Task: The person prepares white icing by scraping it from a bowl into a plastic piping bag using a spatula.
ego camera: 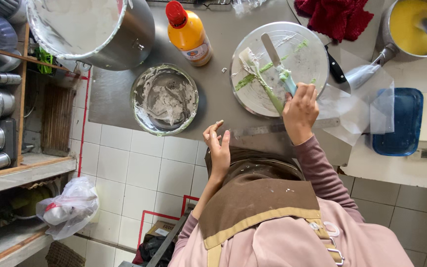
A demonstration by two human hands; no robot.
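My right hand point(300, 110) grips the handle of a metal palette knife point(273, 54) whose blade rests on a round metal plate point(302, 42) smeared with white and green cream. A cream-covered spatula point(255, 71) also lies across that plate. My left hand point(217, 146) hovers empty at the counter's near edge, fingers apart, just right of a glass bowl point(164, 99) coated with white cream remains.
An orange sauce bottle with a red cap point(189, 33) stands behind the bowl. A large steel pot point(95, 29) sits at the back left. To the right are a red cloth point(334, 17), a black-handled knife point(336, 69), a pan of yellow batter point(413, 24) and a blue tray point(399, 123).
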